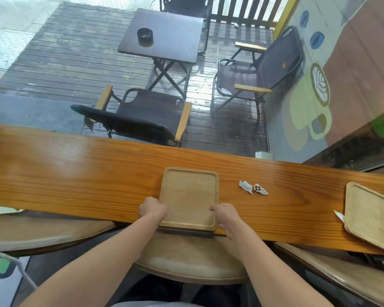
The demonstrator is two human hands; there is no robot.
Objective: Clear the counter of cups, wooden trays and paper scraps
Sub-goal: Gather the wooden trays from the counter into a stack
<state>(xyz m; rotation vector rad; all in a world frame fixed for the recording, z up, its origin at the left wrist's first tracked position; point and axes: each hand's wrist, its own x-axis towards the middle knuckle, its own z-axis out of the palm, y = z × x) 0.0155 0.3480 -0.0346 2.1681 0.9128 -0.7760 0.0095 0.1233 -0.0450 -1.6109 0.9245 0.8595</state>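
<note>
A square wooden tray (pixel 189 193) lies on the long wooden counter (pixel 75 173), its near edge hanging slightly over the counter's front. My left hand (pixel 152 210) grips the tray's near left edge. My right hand (pixel 225 214) holds its near right edge. Two crumpled paper scraps (pixel 252 187) lie on the counter to the right of this tray. A second wooden tray (pixel 372 216) sits at the far right, partly out of frame, with a small paper scrap (pixel 339 216) against its left edge. No cups are in view.
Round padded stools (pixel 186 264) stand below the counter, one right under my arms. Beyond the counter's far edge is a glass pane, with a deck, folding chairs (pixel 146 116) and a small table (pixel 164 34) outside.
</note>
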